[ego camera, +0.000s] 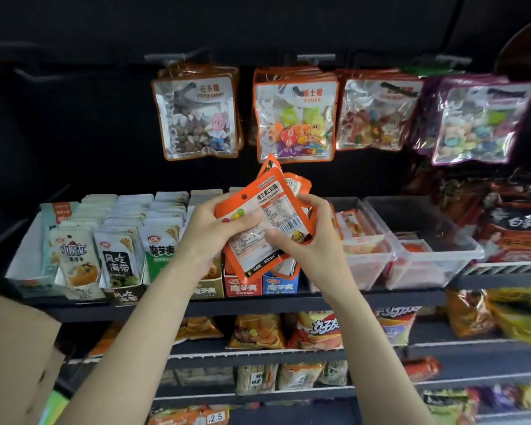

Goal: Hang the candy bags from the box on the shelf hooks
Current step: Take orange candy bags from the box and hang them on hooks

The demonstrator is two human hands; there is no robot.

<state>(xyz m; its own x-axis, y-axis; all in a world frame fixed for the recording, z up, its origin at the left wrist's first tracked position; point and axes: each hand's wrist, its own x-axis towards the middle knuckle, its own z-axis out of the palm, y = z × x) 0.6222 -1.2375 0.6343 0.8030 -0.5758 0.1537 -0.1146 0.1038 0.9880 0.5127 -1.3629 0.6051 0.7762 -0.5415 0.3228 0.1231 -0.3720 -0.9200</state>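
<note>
up front, both hands meet over a small stack of orange candy bags (262,216), held in mid-air in front of the shelf, just below the hanging rows. the left hand (215,228) grips the stack from the left, thumb lying across the printed back label of the top bag, fingers curled behind. the right hand (304,231) pinches the stack's right side, thumb on the label near the barcode, fingers wrapped round the far edge. the bags are fanned a little and tilted, their top corners pointing up toward the hooks. above them four bunches of bags hang from shelf hooks (314,58): a stone candy bag (196,118) on the left, a sugar bag (296,118) right over the hands, another clear bag (377,113) beside it, and a purple-edged bag (478,121) at far right. behind the hands, clear plastic bins (423,253) sit on the shelf, with snack packets in display boxes (111,256) to the left.
</note>
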